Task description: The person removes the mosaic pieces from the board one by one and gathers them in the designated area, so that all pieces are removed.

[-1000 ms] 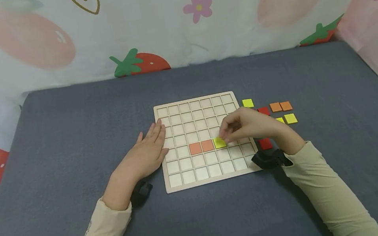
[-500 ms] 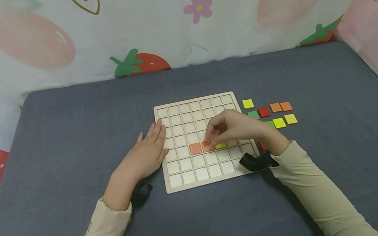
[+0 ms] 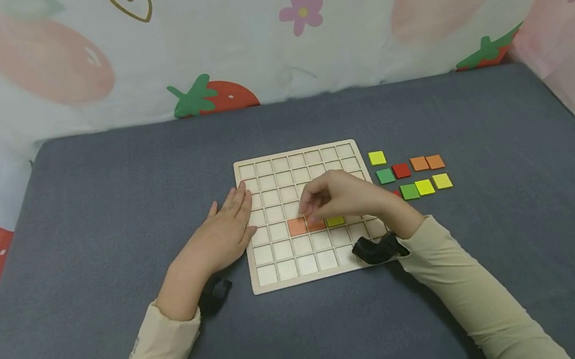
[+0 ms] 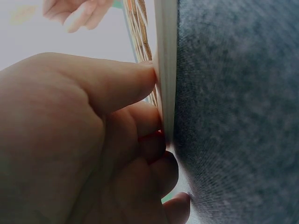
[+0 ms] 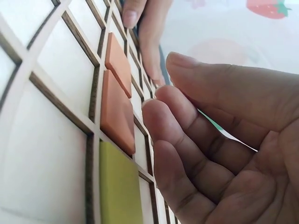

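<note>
A pale wooden grid board (image 3: 306, 263) lies on the grey cloth. In one of its rows sit two orange tiles (image 3: 297, 227) and, to their right, a yellow tile (image 3: 335, 222). My right hand (image 3: 346, 196) hovers over this row, its fingertips close above the right-hand orange tile (image 5: 117, 114). The right wrist view shows the thumb apart from loosely bent fingers, with nothing between them. My left hand (image 3: 223, 230) rests at the board's left edge with its fingers extended; in the left wrist view the thumb (image 4: 126, 79) touches the board's side.
Right of the board lie loose tiles: a yellow tile (image 3: 377, 158), a green tile (image 3: 385, 176), a red tile (image 3: 401, 170), two orange tiles (image 3: 419, 163) and several others. A strawberry-print curtain (image 3: 247, 39) hangs behind the table. A black wrist device (image 3: 378, 249) sits under my right wrist.
My right hand has moved left along the row, from the yellow tile to over the right-hand orange tile, uncovering green tiles at the right. My left hand stays put.
</note>
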A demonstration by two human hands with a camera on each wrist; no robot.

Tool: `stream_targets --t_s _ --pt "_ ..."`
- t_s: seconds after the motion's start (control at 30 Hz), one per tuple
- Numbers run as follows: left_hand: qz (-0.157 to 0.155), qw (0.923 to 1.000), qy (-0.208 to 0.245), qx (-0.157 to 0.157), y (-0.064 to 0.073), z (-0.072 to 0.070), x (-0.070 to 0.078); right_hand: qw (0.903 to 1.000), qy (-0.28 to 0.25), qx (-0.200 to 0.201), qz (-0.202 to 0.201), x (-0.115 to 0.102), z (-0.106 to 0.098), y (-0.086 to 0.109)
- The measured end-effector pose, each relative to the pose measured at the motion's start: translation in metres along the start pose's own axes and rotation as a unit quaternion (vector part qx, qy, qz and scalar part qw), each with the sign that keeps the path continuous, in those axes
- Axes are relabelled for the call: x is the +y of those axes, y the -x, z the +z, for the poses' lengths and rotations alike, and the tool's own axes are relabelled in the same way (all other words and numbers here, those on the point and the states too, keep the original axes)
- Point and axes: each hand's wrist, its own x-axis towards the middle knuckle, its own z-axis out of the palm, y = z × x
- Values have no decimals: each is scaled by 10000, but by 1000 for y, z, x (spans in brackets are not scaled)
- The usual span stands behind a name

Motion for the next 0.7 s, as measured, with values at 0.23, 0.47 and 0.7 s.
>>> stream_targets --t_s 0.23,0.47,0.7 --pt "-13 10000 -14 -13 0 0 0 9995 261 158 -59 2 4 -6" --pt "-22 10000 -32 8 0 0 0 9994 283 179 -24 6 6 -10" --pt "-18 10000 -35 10 0 0 1 9991 369 205 30 8 7 -12"
